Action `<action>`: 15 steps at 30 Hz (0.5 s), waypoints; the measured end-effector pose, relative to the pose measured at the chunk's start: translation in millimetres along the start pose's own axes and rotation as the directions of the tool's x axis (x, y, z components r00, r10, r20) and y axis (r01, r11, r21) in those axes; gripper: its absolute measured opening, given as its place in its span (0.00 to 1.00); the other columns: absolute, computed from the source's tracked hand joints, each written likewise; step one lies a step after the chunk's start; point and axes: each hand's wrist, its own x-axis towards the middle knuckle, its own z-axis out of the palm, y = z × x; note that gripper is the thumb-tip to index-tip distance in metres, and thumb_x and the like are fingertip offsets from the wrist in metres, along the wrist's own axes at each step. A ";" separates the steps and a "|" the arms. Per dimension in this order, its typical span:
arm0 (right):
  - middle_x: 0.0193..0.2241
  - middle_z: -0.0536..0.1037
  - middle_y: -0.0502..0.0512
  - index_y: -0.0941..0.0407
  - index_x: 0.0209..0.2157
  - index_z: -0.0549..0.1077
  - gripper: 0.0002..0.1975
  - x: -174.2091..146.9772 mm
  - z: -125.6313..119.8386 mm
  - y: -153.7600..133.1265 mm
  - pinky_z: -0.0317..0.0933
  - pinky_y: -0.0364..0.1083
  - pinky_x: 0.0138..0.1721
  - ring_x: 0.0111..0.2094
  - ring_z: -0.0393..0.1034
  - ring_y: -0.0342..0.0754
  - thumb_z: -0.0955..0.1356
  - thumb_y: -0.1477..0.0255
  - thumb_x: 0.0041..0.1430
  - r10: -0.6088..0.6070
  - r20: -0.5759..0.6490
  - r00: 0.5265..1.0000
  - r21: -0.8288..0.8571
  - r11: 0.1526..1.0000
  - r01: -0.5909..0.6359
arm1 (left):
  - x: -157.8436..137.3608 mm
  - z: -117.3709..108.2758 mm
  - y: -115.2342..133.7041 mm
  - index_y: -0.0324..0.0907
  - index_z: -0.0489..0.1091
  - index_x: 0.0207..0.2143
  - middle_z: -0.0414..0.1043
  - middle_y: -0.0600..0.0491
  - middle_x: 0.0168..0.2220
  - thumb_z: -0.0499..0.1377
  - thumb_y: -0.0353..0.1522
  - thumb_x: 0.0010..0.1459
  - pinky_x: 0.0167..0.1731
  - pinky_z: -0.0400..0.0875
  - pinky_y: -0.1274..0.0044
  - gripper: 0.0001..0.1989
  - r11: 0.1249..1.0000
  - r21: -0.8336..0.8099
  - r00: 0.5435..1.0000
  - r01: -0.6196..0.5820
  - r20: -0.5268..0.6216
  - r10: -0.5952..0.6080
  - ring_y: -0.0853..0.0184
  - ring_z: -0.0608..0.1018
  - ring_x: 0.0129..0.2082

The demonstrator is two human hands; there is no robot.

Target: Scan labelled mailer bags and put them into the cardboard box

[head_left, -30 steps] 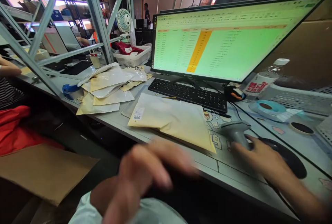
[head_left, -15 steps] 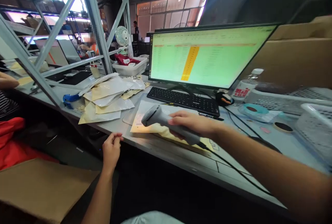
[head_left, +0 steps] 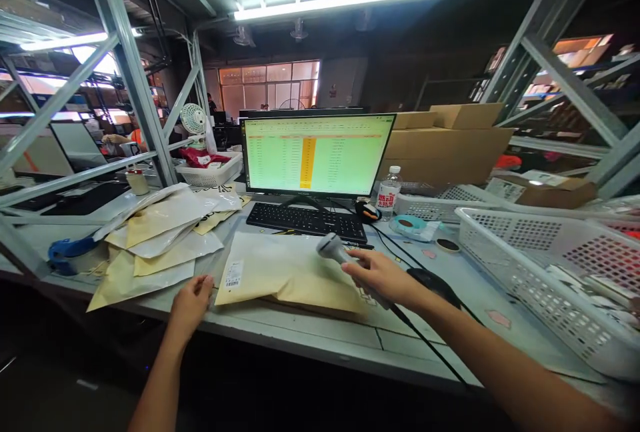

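My right hand [head_left: 383, 277] is closed around the handle of a grey corded barcode scanner [head_left: 334, 249], holding it above the right part of a padded mailing envelope [head_left: 295, 265]. The envelope lies flat at the desk's front, a printed barcode label [head_left: 233, 273] showing at its left end. Between that envelope and a loose pile of mailing envelopes [head_left: 165, 222], my left hand [head_left: 193, 299] is at the desk edge, its fingers curled in with nothing visible in them. Behind the envelope, a black keyboard [head_left: 305, 220] sits before a monitor [head_left: 320, 155] displaying a spreadsheet.
On the right stand a white perforated basket [head_left: 525, 285] with items inside, a water bottle [head_left: 389, 193], a tape roll [head_left: 407, 224] and a dark mouse [head_left: 434, 285]. A blue tape dispenser [head_left: 70, 255] lies left, beside a metal rack post [head_left: 135, 85]. Cardboard boxes [head_left: 445, 152] stand behind.
My view has swung to the right and levelled. The scanner has moved from over the envelope's label to farther right, away from it. My left hand stays by the desk edge, fingers still curled.
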 end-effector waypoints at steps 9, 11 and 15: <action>0.49 0.80 0.79 0.72 0.72 0.58 0.37 -17.6 31.8 84.2 0.65 0.69 0.53 0.50 0.76 0.74 0.59 0.64 0.68 0.186 -0.392 0.901 -0.421 0.835 -0.355 | 50.7 44.8 35.0 0.37 0.79 0.34 0.81 0.40 0.37 0.70 0.63 0.36 0.36 0.75 0.69 0.38 0.995 0.080 0.886 0.056 0.456 -0.087 0.47 0.82 0.41; 0.51 0.79 0.79 0.72 0.72 0.58 0.37 -19.5 35.4 87.4 0.66 0.68 0.53 0.52 0.75 0.74 0.60 0.63 0.69 0.167 -0.414 0.895 -0.444 0.821 -0.359 | 47.0 47.5 38.4 0.38 0.79 0.37 0.82 0.41 0.39 0.73 0.59 0.33 0.36 0.75 0.71 0.38 0.996 0.048 0.847 0.070 0.526 -0.085 0.49 0.82 0.41; 0.61 0.74 0.74 0.69 0.70 0.60 0.36 -26.6 32.8 86.8 0.62 0.63 0.64 0.63 0.68 0.67 0.58 0.59 0.71 0.047 -0.472 0.880 -0.461 0.838 -0.291 | 35.1 29.8 44.1 0.38 0.77 0.40 0.81 0.40 0.39 0.76 0.53 0.35 0.32 0.74 0.72 0.35 0.999 -0.006 0.797 0.049 0.603 -0.035 0.54 0.82 0.35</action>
